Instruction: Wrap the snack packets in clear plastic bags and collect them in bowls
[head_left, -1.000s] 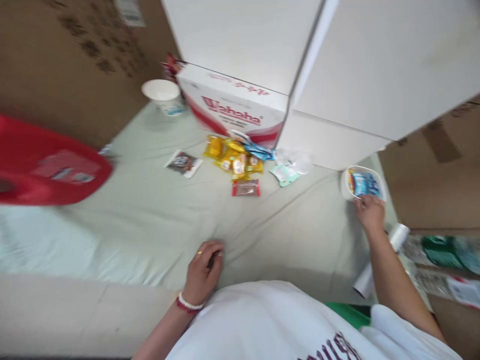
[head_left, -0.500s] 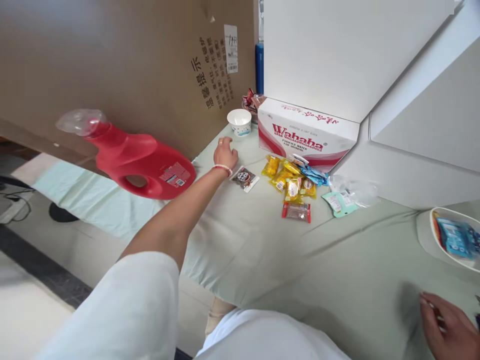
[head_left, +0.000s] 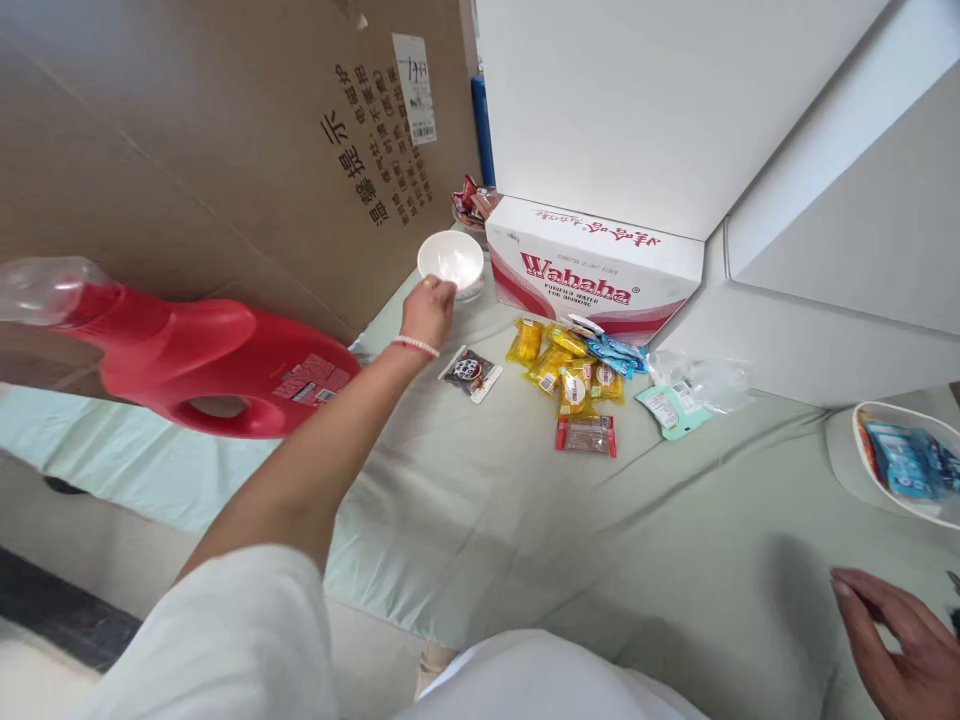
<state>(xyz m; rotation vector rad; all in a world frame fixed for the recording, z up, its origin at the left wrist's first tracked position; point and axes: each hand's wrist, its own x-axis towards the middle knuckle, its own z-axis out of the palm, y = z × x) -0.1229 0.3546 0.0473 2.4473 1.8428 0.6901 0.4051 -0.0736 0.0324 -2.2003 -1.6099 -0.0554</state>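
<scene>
My left hand [head_left: 428,312], with a pale beaded bracelet at the wrist, is closed on the near rim of a white paper cup [head_left: 451,258]. The cup leans toward me, so its inside shows; I cannot make out anything in it. Close below this hand lies a small dark packet [head_left: 471,373] with a white edge. At the lower right, my right hand [head_left: 896,635] hovers over the cloth, thumb and forefinger tips together and a gap behind them. Nothing shows in its fingers.
Yellow snack packets [head_left: 559,365], a red-ended packet [head_left: 586,437] and a mint-green pouch [head_left: 675,409] lie before a Wahaha box [head_left: 592,275]. Left stands a red jug [head_left: 225,365] against a large carton [head_left: 225,130]. A white tub [head_left: 851,460] holds blue packets.
My left hand has moved from beside the dark packet to the cup and taken its rim, tipping the cup toward me. The right hand's fingers have straightened a little. The view has shifted.
</scene>
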